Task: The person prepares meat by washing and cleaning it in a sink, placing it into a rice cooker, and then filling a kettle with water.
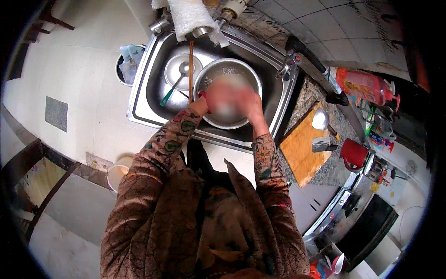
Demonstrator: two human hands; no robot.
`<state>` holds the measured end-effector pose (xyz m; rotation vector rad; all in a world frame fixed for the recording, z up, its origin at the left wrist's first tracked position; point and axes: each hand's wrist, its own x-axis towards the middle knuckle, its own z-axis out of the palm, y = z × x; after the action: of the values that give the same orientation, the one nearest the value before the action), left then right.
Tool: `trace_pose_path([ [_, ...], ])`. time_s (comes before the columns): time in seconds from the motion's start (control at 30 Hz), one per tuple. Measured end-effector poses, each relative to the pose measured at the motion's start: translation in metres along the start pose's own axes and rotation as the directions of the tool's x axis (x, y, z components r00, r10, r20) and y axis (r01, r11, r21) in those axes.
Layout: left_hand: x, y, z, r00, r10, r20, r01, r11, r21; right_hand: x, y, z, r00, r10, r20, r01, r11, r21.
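Both my hands are inside a round metal basin [200, 80] that sits in the stainless steel sink [276, 100]. My left hand [205, 103] reaches in over the basin's near left side, with something red at the wrist. Over the right side comes my right hand [253, 108]. A blur covers the fingers of both hands and whatever lies between them, so their grip is hidden. To the left of the basin, a pale plate or shallow bowl [172, 69] holds a green-handled spoon [172, 92]. Wooden chopsticks [191, 58] lie between it and the basin.
A faucet [289, 67] stands at the sink's right edge. Beyond the sink hangs a white cloth [188, 18]. On the right, a wooden cutting board [302, 151] bears a ladle [320, 119] and a cleaver [320, 144], near a red mug [354, 154]. A lined bin [118, 69] is left of the sink.
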<state>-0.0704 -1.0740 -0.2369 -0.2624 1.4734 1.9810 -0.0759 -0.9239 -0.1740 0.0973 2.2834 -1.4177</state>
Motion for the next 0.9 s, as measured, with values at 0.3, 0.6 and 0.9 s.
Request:
trace_pose_path([
  [0.3,-0.053,0.040,0.017,0.929,0.368,0.046,-0.370,0.927,0.057,-0.026,-0.009,0.018,0.993,-0.085,-0.088,0.077,0.993,-0.089],
  [0.6,-0.039,0.002,0.005,0.993,0.060,0.105,-0.003,0.877,-0.480,-0.028,-0.015,0.020,0.994,-0.004,-0.110,0.004,1.000,-0.003],
  [0.9,-0.040,0.001,0.008,0.998,0.044,0.044,-0.029,0.949,-0.313,-0.035,-0.013,0.027,0.993,0.006,-0.120,-0.003,1.000,0.024],
])
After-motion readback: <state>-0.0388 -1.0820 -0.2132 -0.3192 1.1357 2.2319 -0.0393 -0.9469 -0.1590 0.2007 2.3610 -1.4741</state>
